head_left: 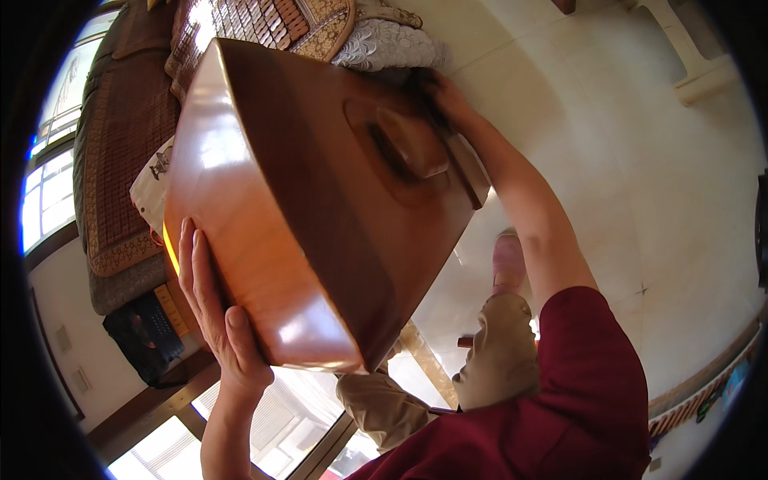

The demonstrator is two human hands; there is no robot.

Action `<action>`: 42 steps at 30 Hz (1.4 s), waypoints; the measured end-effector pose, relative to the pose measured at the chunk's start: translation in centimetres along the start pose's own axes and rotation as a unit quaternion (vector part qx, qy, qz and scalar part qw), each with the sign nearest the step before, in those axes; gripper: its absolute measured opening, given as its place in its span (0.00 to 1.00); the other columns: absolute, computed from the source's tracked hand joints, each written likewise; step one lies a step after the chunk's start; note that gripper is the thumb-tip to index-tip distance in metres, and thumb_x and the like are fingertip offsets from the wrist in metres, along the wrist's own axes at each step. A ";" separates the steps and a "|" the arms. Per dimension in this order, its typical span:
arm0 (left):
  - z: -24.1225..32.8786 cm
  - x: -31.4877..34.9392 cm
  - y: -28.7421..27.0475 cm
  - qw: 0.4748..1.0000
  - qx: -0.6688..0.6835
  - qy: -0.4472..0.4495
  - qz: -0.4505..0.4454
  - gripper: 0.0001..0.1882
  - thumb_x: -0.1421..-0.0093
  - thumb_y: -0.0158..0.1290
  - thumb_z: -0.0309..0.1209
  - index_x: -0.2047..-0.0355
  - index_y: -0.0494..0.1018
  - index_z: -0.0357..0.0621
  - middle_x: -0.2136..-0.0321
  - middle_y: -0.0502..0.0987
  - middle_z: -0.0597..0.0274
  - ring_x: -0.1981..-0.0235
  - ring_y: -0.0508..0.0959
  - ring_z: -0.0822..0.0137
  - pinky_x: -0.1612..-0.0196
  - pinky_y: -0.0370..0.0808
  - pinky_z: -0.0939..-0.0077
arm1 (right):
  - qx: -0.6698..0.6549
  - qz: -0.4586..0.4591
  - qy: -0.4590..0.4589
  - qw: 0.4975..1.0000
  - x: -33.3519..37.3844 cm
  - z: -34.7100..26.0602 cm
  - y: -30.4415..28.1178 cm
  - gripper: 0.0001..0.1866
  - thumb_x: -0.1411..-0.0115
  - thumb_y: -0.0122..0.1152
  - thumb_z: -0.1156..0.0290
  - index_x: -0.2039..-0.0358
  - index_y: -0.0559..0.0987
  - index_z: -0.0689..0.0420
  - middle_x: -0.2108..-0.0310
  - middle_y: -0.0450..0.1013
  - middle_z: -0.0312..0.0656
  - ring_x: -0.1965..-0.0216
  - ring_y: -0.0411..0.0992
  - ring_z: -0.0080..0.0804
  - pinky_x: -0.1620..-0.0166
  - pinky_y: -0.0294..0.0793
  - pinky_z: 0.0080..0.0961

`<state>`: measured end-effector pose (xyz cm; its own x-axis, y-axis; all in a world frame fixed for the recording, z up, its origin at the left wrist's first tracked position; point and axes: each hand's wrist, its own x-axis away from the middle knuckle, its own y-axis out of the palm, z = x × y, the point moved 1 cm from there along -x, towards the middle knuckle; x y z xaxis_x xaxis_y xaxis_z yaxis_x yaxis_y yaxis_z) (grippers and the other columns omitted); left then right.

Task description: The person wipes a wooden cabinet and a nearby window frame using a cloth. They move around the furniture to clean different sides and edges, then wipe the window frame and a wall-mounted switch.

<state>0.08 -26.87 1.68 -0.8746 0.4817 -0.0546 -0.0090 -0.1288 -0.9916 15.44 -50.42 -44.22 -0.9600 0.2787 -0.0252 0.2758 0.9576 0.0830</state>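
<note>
A large box-shaped wooden cabinet (344,184), glossy reddish brown, is tilted in front of me between my two hands. On its dark side is a raised panel (412,144) with a moulded outline, and a narrow ledge runs along its right end. My left hand (216,304) lies against the shiny face at the lower left, with long fingers along its edge and the thumb on the surface. At the far right corner my right hand (444,100) grips the ledge end; its fingertips are in shadow and partly hidden.
A sofa with brown mats (132,160) stands at the left, and another patterned mat (272,24) lies beyond the cabinet. Below the sofa's near end is a dark bag (144,336). Pale floor tiles (592,144) spread to the right, where a cream furniture leg (680,48) stands.
</note>
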 end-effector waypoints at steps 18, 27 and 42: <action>-0.7 1.2 0.0 0.999 -0.004 -0.032 -0.031 0.43 0.25 0.28 0.57 0.25 0.51 0.32 0.26 0.50 0.36 0.24 0.50 0.40 0.24 0.45 0.45 | 0.217 -0.068 0.217 0.949 10.5 4.5 -3.6 0.13 0.30 0.55 0.63 0.53 0.76 0.58 0.58 0.79 0.57 0.51 0.75 0.61 0.51 0.73 0.52; -0.1 0.6 0.0 0.999 -0.002 -0.025 -0.028 0.42 0.25 0.28 0.58 0.25 0.51 0.35 0.25 0.50 0.39 0.24 0.51 0.43 0.24 0.46 0.47 | 0.275 0.040 0.174 0.945 23.3 5.6 -6.3 0.08 0.35 0.58 0.69 0.58 0.75 0.56 0.56 0.72 0.53 0.57 0.72 0.64 0.56 0.71 0.56; -0.1 0.3 0.5 1.000 -0.008 0.009 0.002 0.37 0.25 0.29 0.53 0.25 0.56 0.40 0.25 0.55 0.46 0.24 0.54 0.48 0.24 0.48 0.49 | 0.166 0.015 0.051 0.985 18.9 -11.2 -4.4 0.11 0.37 0.58 0.71 0.55 0.76 0.57 0.60 0.69 0.47 0.53 0.69 0.52 0.52 0.70 0.42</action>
<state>-0.18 -26.68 1.20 -0.8661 0.4962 -0.0602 0.0019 -0.1171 -0.9931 -4.43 -50.16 -33.92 -0.9462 0.3148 0.0744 0.2881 0.9248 -0.2486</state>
